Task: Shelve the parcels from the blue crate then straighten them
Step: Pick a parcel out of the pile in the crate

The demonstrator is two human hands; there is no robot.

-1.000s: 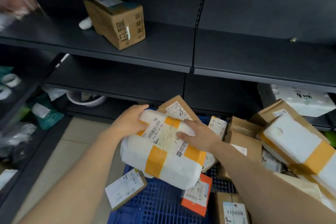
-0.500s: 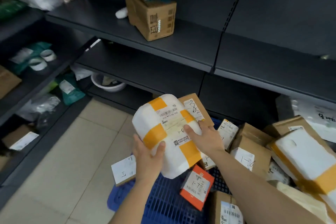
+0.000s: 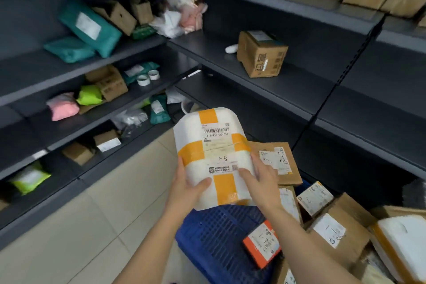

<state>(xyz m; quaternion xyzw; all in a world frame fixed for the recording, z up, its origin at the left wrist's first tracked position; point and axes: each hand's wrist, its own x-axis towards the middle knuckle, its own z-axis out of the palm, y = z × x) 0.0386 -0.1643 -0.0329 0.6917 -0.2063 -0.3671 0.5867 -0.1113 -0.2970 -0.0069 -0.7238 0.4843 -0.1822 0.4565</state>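
One white parcel (image 3: pixel 211 145) crossed with orange tape is held up above the blue crate (image 3: pixel 214 233). The left hand (image 3: pixel 186 188) and right hand (image 3: pixel 262 180) each clasp a lower edge, thumb pressed on its face. Its label reads 516-W17-00-050, with 8-1 handwritten below. One orange-edged parcel (image 3: pixel 261 243) marked 1-7 lies on the crate's mesh.

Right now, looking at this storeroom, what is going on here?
A person holds a white parcel with orange tape upright in both hands, left hand and right hand gripping its lower edges. It is above the blue crate, with more parcels lying on and beside it. It is not yet on the shelf, where a brown box sits.
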